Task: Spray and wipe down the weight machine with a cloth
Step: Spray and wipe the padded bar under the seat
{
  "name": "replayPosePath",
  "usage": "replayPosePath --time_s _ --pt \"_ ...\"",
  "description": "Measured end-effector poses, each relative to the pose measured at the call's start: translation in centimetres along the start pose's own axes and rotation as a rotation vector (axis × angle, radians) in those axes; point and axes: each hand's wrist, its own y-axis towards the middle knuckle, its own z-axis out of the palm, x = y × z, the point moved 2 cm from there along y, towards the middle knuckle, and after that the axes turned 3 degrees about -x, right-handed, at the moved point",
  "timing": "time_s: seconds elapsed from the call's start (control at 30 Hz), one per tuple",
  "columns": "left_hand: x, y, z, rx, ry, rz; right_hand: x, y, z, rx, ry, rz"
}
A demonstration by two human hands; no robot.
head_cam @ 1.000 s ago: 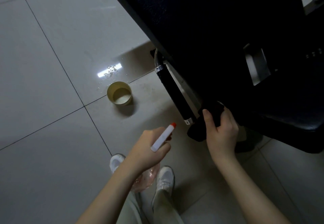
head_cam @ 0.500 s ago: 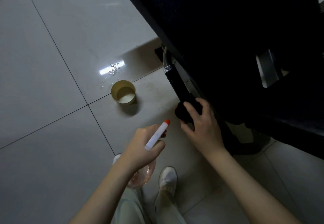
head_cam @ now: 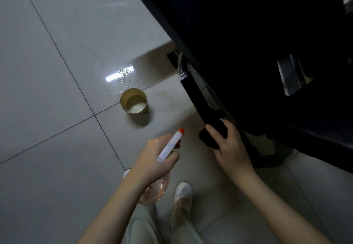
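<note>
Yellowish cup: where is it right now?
The cup stands on the tiled floor, left of centre in the head view, beside a small puddle, beyond the spray bottle.

Cup [head_cam: 133, 101] beside puddle [head_cam: 122, 75]

Bare tiled floor [head_cam: 47, 129] is lying open across the whole left side, with only a yellow cup [head_cam: 133, 101] and a small puddle [head_cam: 122, 75] just beyond it sitting in the way. On the right the dark weight machine [head_cam: 248, 43] is overhanging and blocking passage. Its black bar [head_cam: 193, 95] is slanting down toward the floor, leaving a strip of tile between bar and cup.
</note>
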Motion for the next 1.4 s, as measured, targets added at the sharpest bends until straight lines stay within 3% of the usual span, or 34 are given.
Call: replayPosePath --time_s 0.17,0.43,0.53,0.67,0.77,0.9,1.03,1.23,1.4 --pt "0.6 0.1 -0.1 -0.012 -0.003 0.000 1.6 2.7 0.8 0.039 -0.016 0.160" --pt "0.2 -0.2 -1.0 -0.070 -0.079 -0.002 0.4 -1.1 -0.4 -0.076 -0.096 0.101" --pt "0.3 -0.1 -1.3 -0.083 -0.073 -0.013 2.2 1.8 -1.3 -0.122 -0.078 0.009" --pt "0.7 0.3 -1.3 -0.103 -0.092 -0.025 3.4 7.1 1.4 -0.023 -0.253 -0.098" --pt "1.1 0.5 -1.5 -0.116 -0.071 -0.027 2.6 6.3 2.1 0.030 -0.364 -0.121" --pt "1.2 0.5 -2.2 -0.118 -0.081 -0.010 2.6 4.8 -0.6 -0.083 -0.357 -0.207" --pt "1.3 0.8 -2.6 -0.150 -0.080 0.009 3.8 9.5 -1.8 -0.200 -0.365 -0.368" --pt "2.2 1.1 -2.5 -0.152 -0.061 0.018 3.9 12.2 1.5 0.113 -0.605 -0.405" --pt "1.9 1.3 -3.3 -0.169 -0.053 0.016 3.4 9.0 -0.5 0.000 -0.513 -0.627"
